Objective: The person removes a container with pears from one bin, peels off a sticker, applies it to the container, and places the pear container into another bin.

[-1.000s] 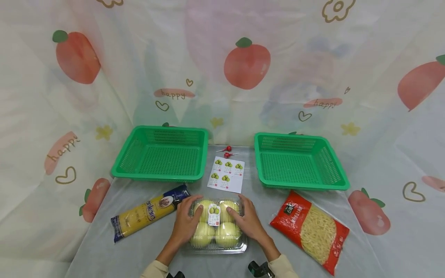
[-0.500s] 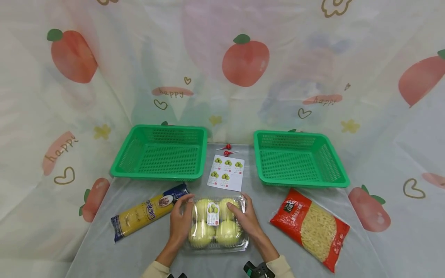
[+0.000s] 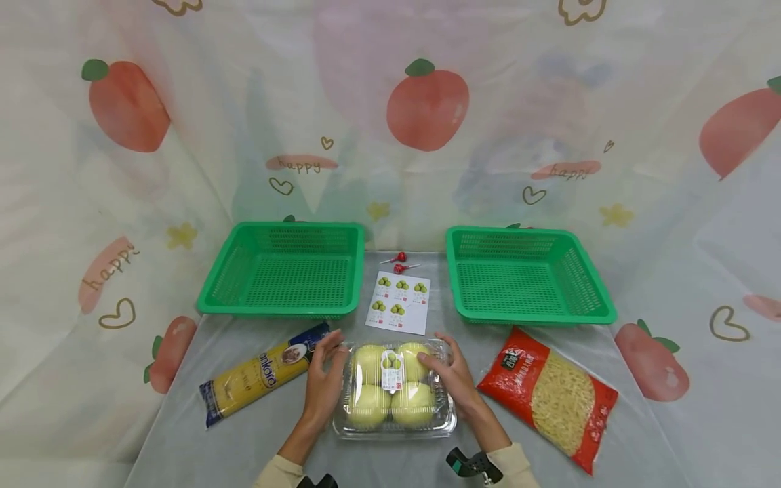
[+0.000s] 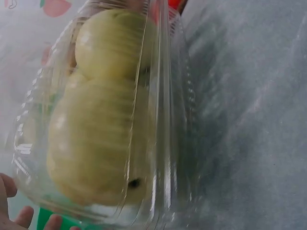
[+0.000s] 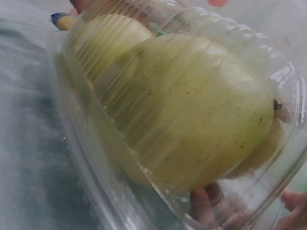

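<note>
A clear plastic clamshell box [image 3: 395, 428] stands on the table in front of me, its lid down. Inside are several round yellow-green fruits [image 3: 369, 407], pears or apples by their look. A white sticker [image 3: 392, 370] printed with green fruit is on the lid. My right hand [image 3: 459, 379] grips the box's right side, thumb on top of the lid. My left hand [image 3: 325, 386] lies along the left side, fingers extended by the far left corner. In the left wrist view its fingers [image 4: 24, 216] appear slightly apart from the plastic.
Green baskets stand at back left [image 3: 281, 313] and back right [image 3: 531, 318]. Between them lie two red lollipops [image 3: 399, 269] and a sticker sheet [image 3: 398, 313]. A spaghetti pack [image 3: 262, 373] is at left, a red pasta bag [image 3: 549, 396] at right. A printed curtain [image 3: 427, 183] hangs behind.
The fruit box has shifted to the right, with my right hand moving along at its side. My left thumb has come off the lid, and that hand now lies by the box's left side.
</note>
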A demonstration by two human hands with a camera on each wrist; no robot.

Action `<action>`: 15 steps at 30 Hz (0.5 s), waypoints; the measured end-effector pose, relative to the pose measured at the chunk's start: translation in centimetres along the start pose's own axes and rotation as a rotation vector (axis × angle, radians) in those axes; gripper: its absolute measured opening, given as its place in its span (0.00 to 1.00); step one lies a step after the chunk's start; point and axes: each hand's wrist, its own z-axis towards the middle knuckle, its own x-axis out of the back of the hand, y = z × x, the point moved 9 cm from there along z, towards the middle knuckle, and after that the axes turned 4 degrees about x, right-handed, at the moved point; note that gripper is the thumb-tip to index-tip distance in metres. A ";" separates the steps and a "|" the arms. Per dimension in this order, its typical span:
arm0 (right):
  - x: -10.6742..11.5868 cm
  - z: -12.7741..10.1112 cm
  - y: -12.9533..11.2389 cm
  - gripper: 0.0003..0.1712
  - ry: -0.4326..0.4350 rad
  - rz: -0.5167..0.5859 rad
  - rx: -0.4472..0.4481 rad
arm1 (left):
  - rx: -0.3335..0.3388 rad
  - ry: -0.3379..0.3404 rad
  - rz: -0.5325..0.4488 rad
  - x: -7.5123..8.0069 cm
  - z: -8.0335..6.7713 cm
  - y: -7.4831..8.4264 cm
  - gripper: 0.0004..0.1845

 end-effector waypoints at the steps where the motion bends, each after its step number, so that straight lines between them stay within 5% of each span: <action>1: 0.2 -0.1 -0.1 0.49 -0.002 0.006 0.000 | -0.004 -0.005 0.009 -0.1 0.0 0.1 0.25; 15: 5.2 -3.1 -1.9 0.43 0.049 -0.049 0.033 | 0.032 -0.059 0.045 -2.0 1.3 0.2 0.25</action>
